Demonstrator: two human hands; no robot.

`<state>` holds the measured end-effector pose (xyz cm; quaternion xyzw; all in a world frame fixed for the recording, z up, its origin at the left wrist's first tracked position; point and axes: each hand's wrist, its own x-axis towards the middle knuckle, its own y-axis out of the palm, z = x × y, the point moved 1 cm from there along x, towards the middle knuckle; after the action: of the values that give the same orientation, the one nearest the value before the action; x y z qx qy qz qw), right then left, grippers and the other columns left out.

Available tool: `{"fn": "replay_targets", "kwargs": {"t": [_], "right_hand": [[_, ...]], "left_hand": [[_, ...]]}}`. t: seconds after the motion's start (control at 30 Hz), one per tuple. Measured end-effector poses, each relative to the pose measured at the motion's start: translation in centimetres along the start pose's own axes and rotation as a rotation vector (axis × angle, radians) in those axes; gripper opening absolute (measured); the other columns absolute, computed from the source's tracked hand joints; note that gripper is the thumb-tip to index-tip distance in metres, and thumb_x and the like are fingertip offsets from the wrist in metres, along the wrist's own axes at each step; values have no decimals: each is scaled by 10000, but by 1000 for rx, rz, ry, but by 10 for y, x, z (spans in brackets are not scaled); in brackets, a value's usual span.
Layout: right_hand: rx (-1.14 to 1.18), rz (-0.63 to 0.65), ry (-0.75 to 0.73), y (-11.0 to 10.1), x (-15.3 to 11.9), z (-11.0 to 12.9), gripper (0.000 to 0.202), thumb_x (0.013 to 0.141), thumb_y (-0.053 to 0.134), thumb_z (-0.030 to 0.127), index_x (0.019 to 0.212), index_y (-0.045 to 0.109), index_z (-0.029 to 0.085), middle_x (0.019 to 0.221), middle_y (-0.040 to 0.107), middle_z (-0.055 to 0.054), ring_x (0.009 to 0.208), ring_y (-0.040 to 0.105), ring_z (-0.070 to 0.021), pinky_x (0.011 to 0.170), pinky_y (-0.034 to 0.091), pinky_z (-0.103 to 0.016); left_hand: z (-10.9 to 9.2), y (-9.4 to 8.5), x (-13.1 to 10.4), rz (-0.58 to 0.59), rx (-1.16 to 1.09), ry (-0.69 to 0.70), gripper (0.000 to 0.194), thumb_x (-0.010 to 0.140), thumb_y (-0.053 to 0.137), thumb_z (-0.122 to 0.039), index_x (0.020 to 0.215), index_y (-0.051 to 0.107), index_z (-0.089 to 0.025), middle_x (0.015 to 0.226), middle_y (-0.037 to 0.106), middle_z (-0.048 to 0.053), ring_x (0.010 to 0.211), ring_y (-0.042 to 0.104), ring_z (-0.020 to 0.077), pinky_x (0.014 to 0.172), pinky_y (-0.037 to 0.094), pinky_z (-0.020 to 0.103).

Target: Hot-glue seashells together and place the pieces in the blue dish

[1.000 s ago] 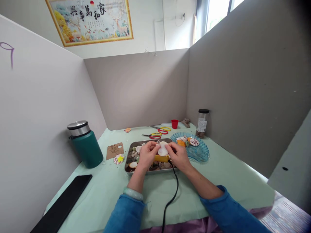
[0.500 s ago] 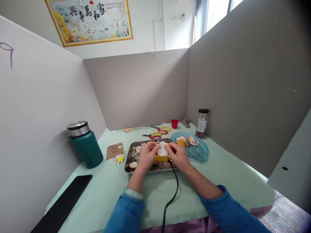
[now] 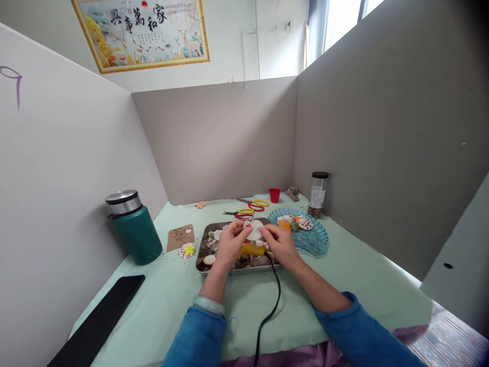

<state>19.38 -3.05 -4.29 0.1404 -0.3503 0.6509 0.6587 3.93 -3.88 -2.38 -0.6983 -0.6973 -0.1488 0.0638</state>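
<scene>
Both my hands hold a thin, round white disc (image 3: 254,230) between them, above the metal tray (image 3: 237,271). My left hand (image 3: 231,241) pinches its left side, where a small red-and-white bit shows by the fingertips. At the disc's right edge, my right hand (image 3: 281,244) grips with thumb and fingers. Just below lies a yellow-handled corded tool (image 3: 252,250), perhaps a glue gun, its front end hidden by my left hand. Its black cord (image 3: 277,290) runs toward me. Shells, stones and small pieces fill the tray.
A blue scalloped plate (image 3: 317,239) with colourful pieces stands right of the tray. Behind are scissors (image 3: 244,213), a red cup (image 3: 274,195) and a lidded jar (image 3: 318,196). At left are a green bottle (image 3: 137,234), a brown card (image 3: 180,237), a decorated disc (image 3: 187,251) and a black slab (image 3: 103,316).
The white disc has been tipped and raised slightly away from me, so more of the yellow tool shows beneath it. My hands keep their hold.
</scene>
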Motion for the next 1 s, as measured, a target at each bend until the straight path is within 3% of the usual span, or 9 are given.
{"fn": "replay_targets", "kwargs": {"t": [0.13, 0.33, 0.5, 0.73, 1.0], "right_hand": [[-35, -1, -16, 1, 1, 2, 263, 882, 538, 367, 737, 644, 174, 686, 591, -18, 619, 511, -151, 600, 405, -268], [47, -151, -18, 2, 0, 0, 212, 858, 584, 340, 983, 645, 179, 809, 629, -32, 634, 538, -147, 614, 452, -269], [24, -128, -96, 0, 0, 5, 138, 869, 566, 275, 825, 659, 184, 809, 646, -41, 704, 568, -161, 642, 445, -273], [30, -126, -114, -1, 0, 5, 131, 865, 576, 258, 785, 648, 184, 767, 641, -30, 695, 566, -159, 647, 438, -275], [35, -84, -95, 0, 0, 2, 158, 876, 567, 289, 784, 638, 182, 753, 618, -25, 669, 544, -153, 624, 427, -269]], "left_hand": [[-1, -2, 0, -23, 6, 31, 345, 646, 760, -401, 848, 669, -137, 736, 686, 21, 632, 599, 116, 600, 476, 214], [11, -5, 3, 51, 260, 48, 306, 707, 703, -399, 888, 686, -153, 739, 671, 20, 602, 584, 127, 539, 469, 218], [16, -5, 2, 95, 254, 10, 348, 720, 682, -429, 928, 681, -150, 757, 677, 25, 588, 585, 133, 508, 471, 224], [9, -2, 1, 111, 178, -18, 394, 689, 708, -418, 969, 713, -141, 823, 715, 56, 632, 609, 149, 534, 480, 230], [3, -1, -2, 14, 224, 65, 312, 704, 703, -410, 865, 743, -147, 784, 720, 48, 682, 626, 157, 634, 490, 235]]}}
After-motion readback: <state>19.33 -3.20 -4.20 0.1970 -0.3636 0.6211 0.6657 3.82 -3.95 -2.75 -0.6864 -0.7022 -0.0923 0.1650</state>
